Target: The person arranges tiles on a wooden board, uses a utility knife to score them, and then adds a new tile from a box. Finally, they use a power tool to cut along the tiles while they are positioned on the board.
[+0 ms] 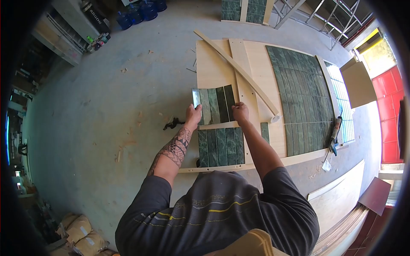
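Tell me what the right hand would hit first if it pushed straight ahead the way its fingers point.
Probably the long curved wooden strip lying across the panel. The right hand points up-frame over the green tile sheet it grips; depth is unclear.

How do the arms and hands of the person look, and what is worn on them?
Both hands, the left hand and the right hand, are bare, without gloves. The left forearm carries a dark geometric tattoo. Short dark grey sleeves of a T-shirt with thin yellow and grey stripes end above the elbows.
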Available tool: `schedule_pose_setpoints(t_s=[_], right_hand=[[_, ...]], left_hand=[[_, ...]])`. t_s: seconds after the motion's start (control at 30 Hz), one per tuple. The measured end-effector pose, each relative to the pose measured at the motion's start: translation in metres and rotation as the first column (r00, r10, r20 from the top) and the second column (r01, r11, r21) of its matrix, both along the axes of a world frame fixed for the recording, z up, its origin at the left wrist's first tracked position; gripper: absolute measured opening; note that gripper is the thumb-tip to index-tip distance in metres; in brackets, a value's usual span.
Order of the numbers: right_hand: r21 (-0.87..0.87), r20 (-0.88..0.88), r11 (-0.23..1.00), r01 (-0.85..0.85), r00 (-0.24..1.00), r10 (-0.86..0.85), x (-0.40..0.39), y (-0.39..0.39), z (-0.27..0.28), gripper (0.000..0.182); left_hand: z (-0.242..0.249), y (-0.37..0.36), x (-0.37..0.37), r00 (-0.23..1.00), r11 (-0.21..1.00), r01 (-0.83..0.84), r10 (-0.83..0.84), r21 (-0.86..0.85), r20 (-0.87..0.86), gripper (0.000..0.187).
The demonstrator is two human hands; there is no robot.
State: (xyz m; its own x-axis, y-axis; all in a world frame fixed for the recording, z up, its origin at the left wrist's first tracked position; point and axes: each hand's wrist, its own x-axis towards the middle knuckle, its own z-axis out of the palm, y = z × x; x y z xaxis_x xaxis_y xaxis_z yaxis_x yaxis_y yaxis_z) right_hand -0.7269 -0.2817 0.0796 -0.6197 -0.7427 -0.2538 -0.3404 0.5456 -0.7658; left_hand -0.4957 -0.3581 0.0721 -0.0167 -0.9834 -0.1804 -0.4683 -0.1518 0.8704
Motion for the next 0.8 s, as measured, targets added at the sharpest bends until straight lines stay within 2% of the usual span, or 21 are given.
schedule_pose_setpoints(t_s=[0.03, 0.1, 0.17, 0.23, 0.3, 0.37, 0.43, 0.53, 0.6, 0.63, 0.7, 0.77, 0.8], right_hand=[[0.015, -0.064, 1.000, -0.005, 0.998, 0.006, 0.003, 0.000, -0.003, 0.033], [0.023, -0.120, 1.000, -0.015, 0.993, 0.018, 0.004, 0.001, -0.006, 0.033], [0.034, -0.172, 0.999, -0.026, 0.985, 0.031, 0.007, 0.007, -0.007, 0.034], [0.012, -0.355, 0.995, -0.097, 0.930, 0.095, 0.014, 0.015, 0.007, 0.031], [0.018, -0.352, 0.993, -0.117, 0.929, 0.116, 0.020, 0.020, 0.024, 0.035], [0.031, -0.348, 0.991, -0.129, 0.928, 0.132, 0.023, 0.031, 0.033, 0.039], [-0.166, -0.391, 0.972, -0.163, 0.916, 0.087, 0.024, 0.041, 0.037, 0.036], [-0.231, -0.304, 0.937, -0.262, 0.934, 0.186, 0.023, 0.065, 0.038, 0.035], [-0.239, -0.260, 0.920, -0.310, 0.934, 0.247, 0.028, 0.083, 0.042, 0.033], [-0.245, -0.215, 0.906, -0.346, 0.930, 0.297, 0.030, 0.091, 0.046, 0.031], [-0.269, -0.172, 0.887, -0.374, 0.925, 0.338, 0.034, 0.108, 0.055, 0.029], [-0.289, -0.124, 0.869, -0.401, 0.916, 0.381, 0.035, 0.120, 0.065, 0.028], [-0.285, -0.119, 0.862, -0.420, 0.908, 0.402, 0.034, 0.126, 0.071, 0.027]], left_hand=[[-0.005, -0.002, -0.002, 0.998, 1.000, 0.005, -0.004, -0.021, 0.057, 0.044], [-0.005, -0.007, -0.006, 0.999, 1.000, 0.017, -0.016, -0.020, 0.041, 0.043], [0.005, -0.011, -0.009, 0.991, 0.997, 0.067, -0.072, 0.041, 0.114, 0.040], [-0.003, -0.014, -0.012, 0.998, 1.000, 0.015, -0.017, 0.027, 0.055, 0.037], [-0.018, -0.019, -0.014, 0.999, 0.999, -0.033, 0.033, 0.018, -0.003, 0.036], [-0.041, -0.023, -0.014, 0.998, 0.993, -0.059, 0.060, -0.102, 0.006, 0.036], [-0.061, -0.032, -0.015, 0.997, 0.993, -0.080, 0.078, -0.082, -0.021, 0.039], [-0.064, -0.033, -0.014, 0.990, 0.994, -0.095, 0.087, -0.059, -0.113, 0.037], [-0.054, -0.032, -0.018, 0.959, 0.994, -0.111, 0.110, 0.011, -0.263, 0.030], [-0.062, -0.034, -0.018, 0.955, 0.991, -0.135, 0.131, 0.004, -0.267, 0.030], [-0.078, -0.036, -0.018, 0.984, 0.976, -0.155, 0.138, -0.152, -0.115, 0.032], [-0.076, -0.037, -0.013, 0.989, 0.979, -0.142, 0.136, -0.147, -0.049, 0.034], [-0.071, -0.036, -0.010, 0.996, 0.979, -0.083, 0.090, -0.189, 0.028, 0.035]])
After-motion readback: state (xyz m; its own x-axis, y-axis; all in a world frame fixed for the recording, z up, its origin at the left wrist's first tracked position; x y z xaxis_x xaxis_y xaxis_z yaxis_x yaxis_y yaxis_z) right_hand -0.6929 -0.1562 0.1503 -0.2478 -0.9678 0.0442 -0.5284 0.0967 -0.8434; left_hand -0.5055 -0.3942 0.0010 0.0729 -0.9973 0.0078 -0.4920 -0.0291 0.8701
